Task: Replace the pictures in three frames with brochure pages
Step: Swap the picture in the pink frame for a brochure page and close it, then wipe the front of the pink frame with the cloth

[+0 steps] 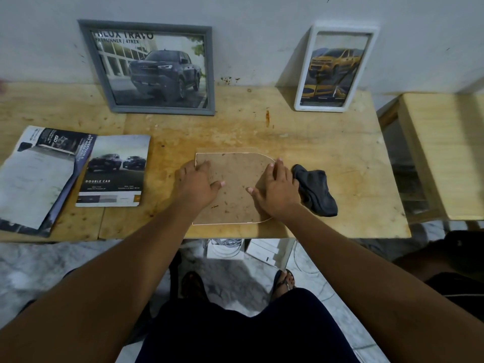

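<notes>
Hands lie flat on the brown backing board [235, 187] of the arched frame [258, 222], which rests face down on the table [340, 153]. Only a thin pale rim of it shows round the board. The left hand [200, 183] has its fingers stretched toward the board's straight far corner and its thumb spread inward. The right hand [277, 191] reaches its fingers to the curved edge, thumb also pointing inward. Neither hand grips anything; both press with loosely straight fingers. Whether any fingertip hooks under the rim cannot be told.

This looks like the third frame, since a grey frame [162, 110] and a white frame [320, 108] stand beyond the fingertips against the wall, each showing a truck page. Whether the board is going in or coming out is unclear, as is what lies beneath it.

Either way, the person does best to keep pressure even across both palms and work round the edge bit by bit so the board does not tilt or jam. A dark cloth [315, 191] touches the outer side of the right hand, and a brochure page [115, 171] waits well outside the left fingers.
</notes>
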